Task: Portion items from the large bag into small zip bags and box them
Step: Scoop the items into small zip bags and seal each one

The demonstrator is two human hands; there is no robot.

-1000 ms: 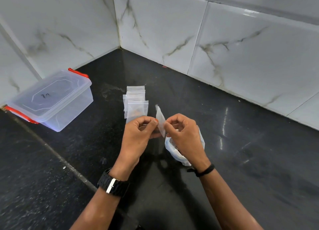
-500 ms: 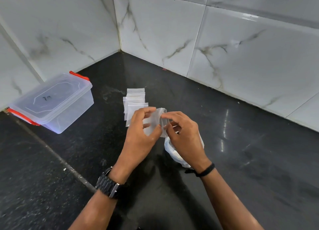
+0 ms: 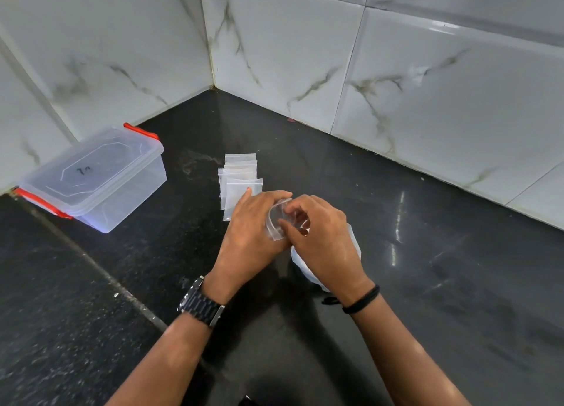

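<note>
A small clear zip bag (image 3: 275, 221) is held above the black counter between both hands, bowed into a curve. My left hand (image 3: 251, 233) grips it from the left side and my right hand (image 3: 320, 238) pinches its right edge. Under my right hand lies the large white plastic bag (image 3: 354, 247), mostly hidden; its contents cannot be seen. A stack of several empty small zip bags (image 3: 239, 173) lies flat on the counter just beyond my left hand. A clear plastic box (image 3: 94, 177) with a closed lid and red clips stands at the far left.
White marble-look tiled walls (image 3: 427, 85) meet in a corner behind the work area. The counter (image 3: 442, 283) is glossy black stone, with a seam running diagonally at the left.
The small bag went from being held edge-on and upright to being turned flat and bent between both hands. The hands drew slightly closer together.
</note>
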